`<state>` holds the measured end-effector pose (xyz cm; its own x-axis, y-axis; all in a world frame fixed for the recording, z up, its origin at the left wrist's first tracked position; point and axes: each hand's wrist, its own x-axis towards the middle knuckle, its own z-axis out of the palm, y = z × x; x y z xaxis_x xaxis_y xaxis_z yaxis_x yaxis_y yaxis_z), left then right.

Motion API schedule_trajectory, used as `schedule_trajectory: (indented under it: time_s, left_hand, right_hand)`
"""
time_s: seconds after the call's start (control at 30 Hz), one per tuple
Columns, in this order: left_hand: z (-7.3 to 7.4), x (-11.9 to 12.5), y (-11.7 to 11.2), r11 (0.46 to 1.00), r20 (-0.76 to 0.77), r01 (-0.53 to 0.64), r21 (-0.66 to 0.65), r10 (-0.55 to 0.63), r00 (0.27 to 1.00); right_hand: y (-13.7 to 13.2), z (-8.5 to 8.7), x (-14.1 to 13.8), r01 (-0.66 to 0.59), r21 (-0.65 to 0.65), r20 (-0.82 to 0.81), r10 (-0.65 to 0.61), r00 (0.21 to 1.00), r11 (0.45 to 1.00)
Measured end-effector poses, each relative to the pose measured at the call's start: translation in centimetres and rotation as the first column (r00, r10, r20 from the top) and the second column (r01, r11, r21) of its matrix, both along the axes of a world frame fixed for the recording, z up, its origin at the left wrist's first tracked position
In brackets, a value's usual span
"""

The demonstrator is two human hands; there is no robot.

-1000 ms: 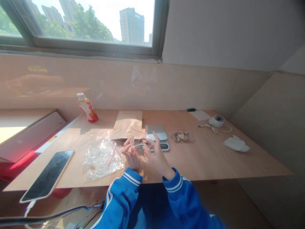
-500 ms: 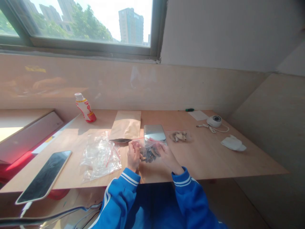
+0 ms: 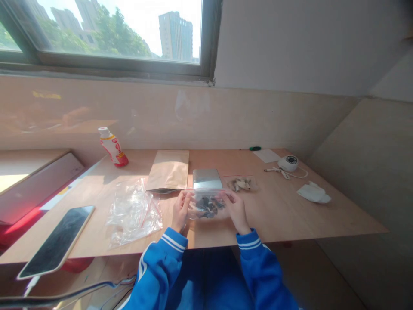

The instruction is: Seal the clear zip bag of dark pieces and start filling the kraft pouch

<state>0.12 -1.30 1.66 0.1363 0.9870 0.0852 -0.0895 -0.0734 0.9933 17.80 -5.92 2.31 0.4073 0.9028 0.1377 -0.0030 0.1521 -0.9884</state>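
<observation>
Both my hands hold a small clear zip bag with dark dried pieces inside, just above the wooden table's front edge. My left hand pinches the bag's left top corner and my right hand pinches its right top corner, stretching the red-lined top between them. Right behind the bag sits a silver kitchen scale. A second filled zip bag lies right of the scale. A brown paper pouch lies flat to the scale's left.
A heap of empty clear zip bags lies left of my hands. A phone on a cable lies at the front left. A red-and-white bottle stands at the back left. A small white device, paper and crumpled tissue are at right.
My hands lowered the bag from an open, raised position toward the table and moved apart to its top corners, pulling the top straight.
</observation>
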Motion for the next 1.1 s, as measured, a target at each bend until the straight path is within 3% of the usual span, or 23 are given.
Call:
schedule_trajectory:
  time_s: [0.13, 0.27, 0.67, 0.87, 1.1]
  left_hand:
    - [-0.2, 0.2, 0.1, 0.994, 0.046, 0.086, -0.061, -0.083, 0.995]
    - [-0.4, 0.2, 0.3, 0.995, 0.011, 0.076, -0.063, -0.075, 0.997]
    - [0.3, 0.4, 0.4, 0.994, 0.108, -0.006, -0.112, 0.018, 0.994]
    - [-0.1, 0.2, 0.7, 0.988, 0.121, 0.050, -0.145, -0.033, 0.992]
    - [-0.4, 0.0, 0.9, 0.983, 0.094, 0.032, -0.183, -0.015, 0.995]
  right_hand:
    - [0.0, -1.9, 0.8, 0.105, -0.034, -0.034, -0.106, 0.994, 0.994]
    - [-0.2, -3.0, 0.9, 0.191, -0.042, -0.031, -0.192, 0.981, 0.981]
    - [0.0, -3.5, 1.0, 0.135, 0.012, 0.049, -0.136, 0.989, 0.991]
    - [0.0, -3.5, 1.2, 0.179, 0.008, 0.037, -0.179, 0.983, 0.984]
    - [0.1, -3.8, 1.3, 0.247, 0.023, -0.029, -0.247, 0.969, 0.969]
